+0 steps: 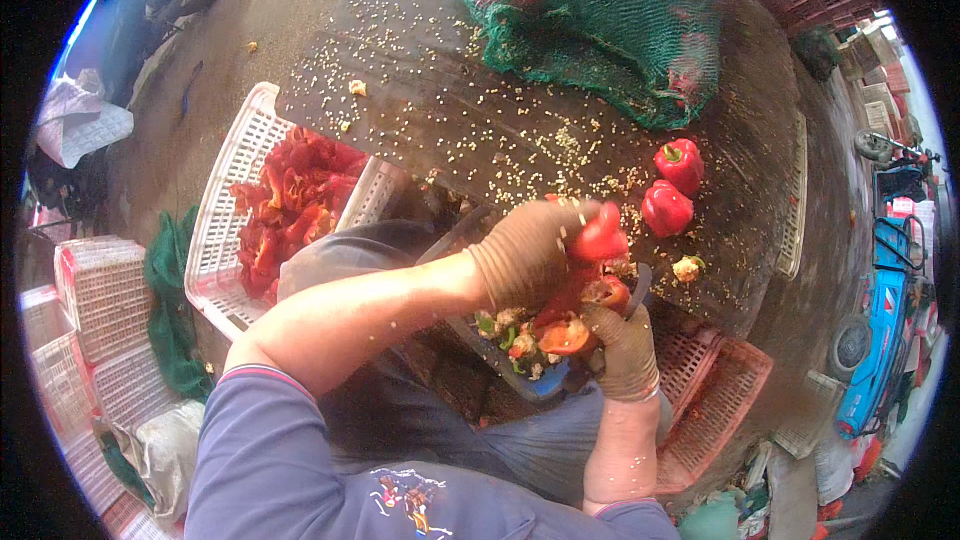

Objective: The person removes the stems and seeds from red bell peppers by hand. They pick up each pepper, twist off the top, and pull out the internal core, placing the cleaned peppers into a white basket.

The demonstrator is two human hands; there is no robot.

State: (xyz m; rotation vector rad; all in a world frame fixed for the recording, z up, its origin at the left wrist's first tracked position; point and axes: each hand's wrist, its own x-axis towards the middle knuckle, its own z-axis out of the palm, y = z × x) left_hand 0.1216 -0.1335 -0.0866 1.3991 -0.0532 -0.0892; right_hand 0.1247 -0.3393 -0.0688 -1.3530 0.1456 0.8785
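Note:
My left hand (530, 252), in a brown glove, grips a red bell pepper (598, 234) that is partly smeared by motion. My right hand (625, 348), gloved too, is closed around a small knife (638, 290) whose blade points up past the fingers. Cut red and orange pepper pieces (565, 336) are between and below the hands; whether the right fingers touch them I cannot tell. Under the hands is a bin with green pepper cores and seeds (520, 345). Two whole red bell peppers (668, 208) rest on the dark tabletop (420, 130), just beyond the hands.
On the left, a white plastic crate (222, 230) holds many cut red peppers (290, 205). A green mesh sack (600, 30) of peppers lies at the far side. A red crate (735, 390) stands at my right. Seeds and a loose core (687, 268) are scattered over the tabletop.

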